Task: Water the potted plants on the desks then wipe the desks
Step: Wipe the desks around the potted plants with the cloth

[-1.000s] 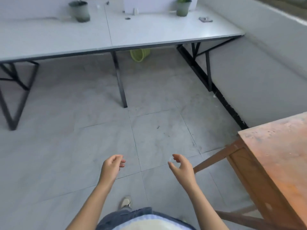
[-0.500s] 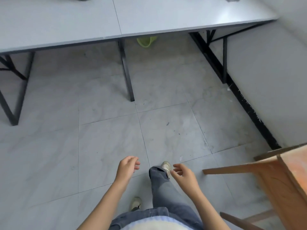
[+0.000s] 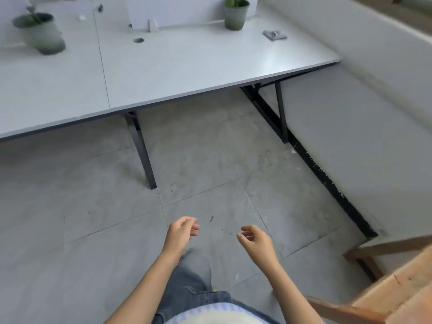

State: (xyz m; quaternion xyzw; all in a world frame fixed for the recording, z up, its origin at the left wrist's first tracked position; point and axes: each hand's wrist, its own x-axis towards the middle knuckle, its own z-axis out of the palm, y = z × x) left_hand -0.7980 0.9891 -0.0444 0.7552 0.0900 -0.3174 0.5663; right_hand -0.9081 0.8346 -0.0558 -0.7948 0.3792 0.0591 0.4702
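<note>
Empty-handed, well short of the job.
Left hand (image 3: 181, 232) and right hand (image 3: 256, 239) hang loosely curled, holding nothing; the wooden table (image 3: 397, 288) juts close, a likely hip-knock. Beyond, on the white desks (image 3: 187, 66): left potted plant (image 3: 44, 33), right potted plant (image 3: 235, 16), cloth (image 3: 274, 35). No water container shows.

We see a grey tiled floor (image 3: 81, 206) across the middle and left of the frame, with a small dark scrap (image 3: 211, 218) lying on it just below centre. Along the right runs a white low wall (image 3: 350, 136) with a black skirting strip (image 3: 327, 181) at its foot. In the lower right corner we see part of a worn wooden table (image 3: 402, 293).
</note>
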